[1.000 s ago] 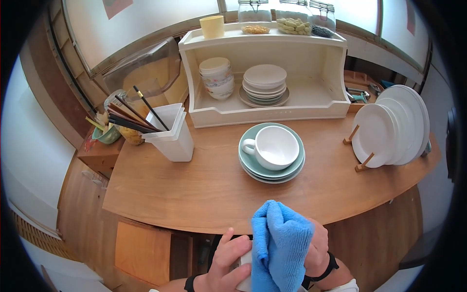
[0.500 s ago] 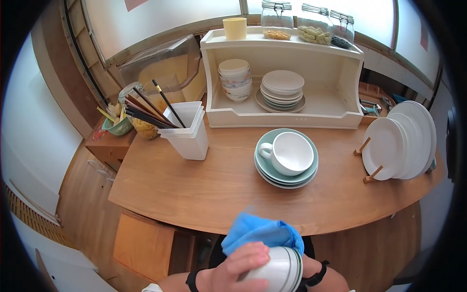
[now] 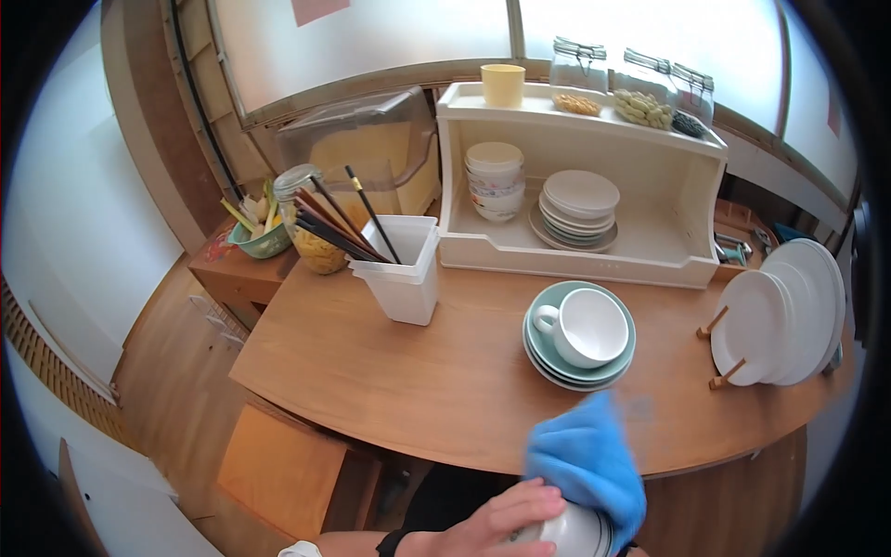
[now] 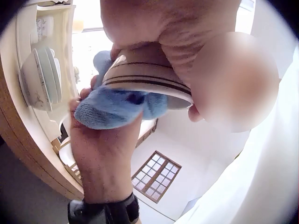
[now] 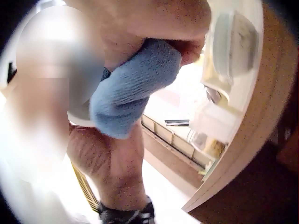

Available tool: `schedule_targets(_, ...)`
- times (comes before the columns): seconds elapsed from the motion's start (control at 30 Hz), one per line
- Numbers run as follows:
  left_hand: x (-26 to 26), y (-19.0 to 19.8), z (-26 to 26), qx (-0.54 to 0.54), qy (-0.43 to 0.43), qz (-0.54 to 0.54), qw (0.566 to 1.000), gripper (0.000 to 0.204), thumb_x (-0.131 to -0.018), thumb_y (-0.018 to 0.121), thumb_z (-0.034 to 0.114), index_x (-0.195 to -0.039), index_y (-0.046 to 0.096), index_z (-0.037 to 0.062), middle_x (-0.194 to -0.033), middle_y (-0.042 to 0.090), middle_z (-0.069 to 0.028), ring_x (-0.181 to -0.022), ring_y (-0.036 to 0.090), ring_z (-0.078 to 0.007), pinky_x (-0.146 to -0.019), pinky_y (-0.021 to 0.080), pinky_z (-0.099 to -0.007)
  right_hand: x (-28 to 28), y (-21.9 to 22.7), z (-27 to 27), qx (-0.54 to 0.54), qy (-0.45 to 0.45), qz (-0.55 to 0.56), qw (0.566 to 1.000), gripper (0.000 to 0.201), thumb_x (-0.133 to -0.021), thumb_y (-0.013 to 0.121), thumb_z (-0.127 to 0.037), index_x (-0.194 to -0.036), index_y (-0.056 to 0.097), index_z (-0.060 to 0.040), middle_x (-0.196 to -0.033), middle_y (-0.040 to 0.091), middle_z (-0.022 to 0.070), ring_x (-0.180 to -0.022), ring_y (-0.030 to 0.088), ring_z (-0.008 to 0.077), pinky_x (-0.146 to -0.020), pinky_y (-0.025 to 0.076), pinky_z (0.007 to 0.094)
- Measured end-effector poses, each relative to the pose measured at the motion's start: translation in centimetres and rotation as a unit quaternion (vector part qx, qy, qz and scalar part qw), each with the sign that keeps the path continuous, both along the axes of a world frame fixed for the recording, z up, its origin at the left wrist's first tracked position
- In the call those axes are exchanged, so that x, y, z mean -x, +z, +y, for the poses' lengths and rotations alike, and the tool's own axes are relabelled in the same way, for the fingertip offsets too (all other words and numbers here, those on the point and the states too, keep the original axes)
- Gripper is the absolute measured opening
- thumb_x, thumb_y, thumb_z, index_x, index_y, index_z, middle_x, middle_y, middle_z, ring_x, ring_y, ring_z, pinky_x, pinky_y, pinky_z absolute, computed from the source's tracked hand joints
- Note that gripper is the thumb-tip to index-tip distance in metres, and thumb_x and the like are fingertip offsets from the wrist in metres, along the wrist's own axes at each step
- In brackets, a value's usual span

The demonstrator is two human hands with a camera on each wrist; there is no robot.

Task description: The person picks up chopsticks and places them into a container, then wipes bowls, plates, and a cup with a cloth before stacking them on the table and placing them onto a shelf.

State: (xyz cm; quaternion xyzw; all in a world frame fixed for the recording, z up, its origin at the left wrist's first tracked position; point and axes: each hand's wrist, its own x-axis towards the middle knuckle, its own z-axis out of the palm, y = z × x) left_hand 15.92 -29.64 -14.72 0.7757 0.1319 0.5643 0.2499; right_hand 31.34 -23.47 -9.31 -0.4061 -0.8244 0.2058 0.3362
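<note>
Low in the head view, my left hand (image 3: 510, 518) grips a white bowl (image 3: 577, 536) with dark stripes near its rim. In the left wrist view the bowl (image 4: 140, 70) is tilted with its rim downward, and a blue cloth (image 4: 110, 111) bunches against the rim and inside. My right hand (image 5: 159, 21) holds this cloth (image 5: 140, 81), its fingers curled round it. The head view shows the cloth (image 3: 587, 455) spread beside the bowl at the table's front edge, with the right hand almost wholly hidden behind it.
A white cup (image 3: 594, 327) stands on stacked green plates (image 3: 546, 348) mid-table. Left of it is a white container (image 3: 408, 288) with chopsticks (image 3: 334, 227). Plates (image 3: 752, 325) stand in a rack at right. Behind, a white shelf (image 3: 575, 266) holds bowls (image 3: 495, 172), plates (image 3: 580, 195) and jars.
The bowl has come into sight under the left hand, turned onto its side. The cloth has swung left, then right around it. The head view has shifted, so the table things sit further right.
</note>
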Motion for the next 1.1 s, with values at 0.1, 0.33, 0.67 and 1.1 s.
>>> schedule_targets(0.1, -0.1, -0.3, -0.2, -0.058, -0.032, 0.044, 0.997, 0.062, -0.079, 0.074, 0.035, -0.129, 0.046, 0.0113, -0.134, 0.041, -0.0318, -0.117, 0.048, -0.0475, -0.104, 0.028, -0.0632, 1.0, 0.9, 0.5, 0.018, 0.004, 0.044, 0.999, 0.043, -0.093, 0.055, -0.024, -0.127, 0.048, 0.0020, -0.114, 0.060, 0.0167, -0.104, 0.059, 0.0221, -0.088, 0.051, 0.0309)
schedule_targets(0.33, 0.4, 0.6, -0.2, -0.048, 0.023, 0.073, 0.996, 0.065, -0.082, 0.072, 0.037, -0.132, 0.040, 0.0113, -0.140, 0.036, -0.0319, -0.121, 0.046, -0.0483, -0.106, 0.025, -0.0629, -0.5, 0.7, -0.6, 0.074, -0.005, 0.135, 0.988, 0.042, -0.093, 0.055, -0.024, -0.125, 0.049, 0.0024, -0.113, 0.060, 0.0168, -0.104, 0.059, 0.0222, -0.088, 0.050, 0.0307)
schedule_targets(0.67, -0.9, -0.9, 0.1, -0.092, 0.052, 0.013, 0.994, 0.047, -0.080, 0.073, 0.039, -0.114, 0.057, 0.0091, -0.130, 0.048, -0.0305, -0.117, 0.048, -0.0494, -0.100, 0.035, -0.0610, 3.5, -2.5, -2.5, 0.191, -0.076, 0.250, 0.946, 0.041, -0.094, 0.055, -0.025, -0.123, 0.051, 0.0029, -0.111, 0.060, 0.0169, -0.104, 0.059, 0.0225, -0.088, 0.050, 0.0305)
schedule_targets(1.1, -0.9, 1.2, 0.5, -0.025, 0.014, 0.048, 0.998, 0.072, -0.073, 0.081, 0.032, -0.132, 0.045, 0.0124, -0.136, 0.039, -0.0325, -0.121, 0.043, -0.0487, -0.102, 0.033, -0.0570, -1.4, -4.1, -2.0, 0.213, -0.133, 0.311, 0.917, 0.040, -0.093, 0.056, -0.025, -0.121, 0.054, 0.0036, -0.110, 0.060, 0.0170, -0.103, 0.058, 0.0236, -0.088, 0.049, 0.0315)
